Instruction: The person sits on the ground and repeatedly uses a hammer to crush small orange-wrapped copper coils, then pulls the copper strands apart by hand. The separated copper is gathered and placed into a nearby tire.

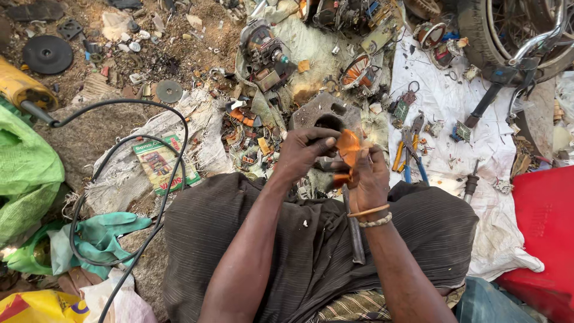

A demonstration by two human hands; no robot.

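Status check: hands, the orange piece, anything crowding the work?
Left hand and right hand both pinching the orange piece over the lap. Long metal tool resting on the lap beneath. Pliers on white cloth to the right, apart from the hands.

left hand [308, 152]: fingers pinched on the top edge of an orange strip [348, 146]
right hand [366, 179]: closed around the strip's lower part, two bracelets on the wrist
lap: long metal rod [354, 230] lies across dark cloth
ground ahead: grey metal plate [326, 110], pliers [410, 149] on white sheet [472, 149]
left side: black cable [173, 173], green glove [98, 236]
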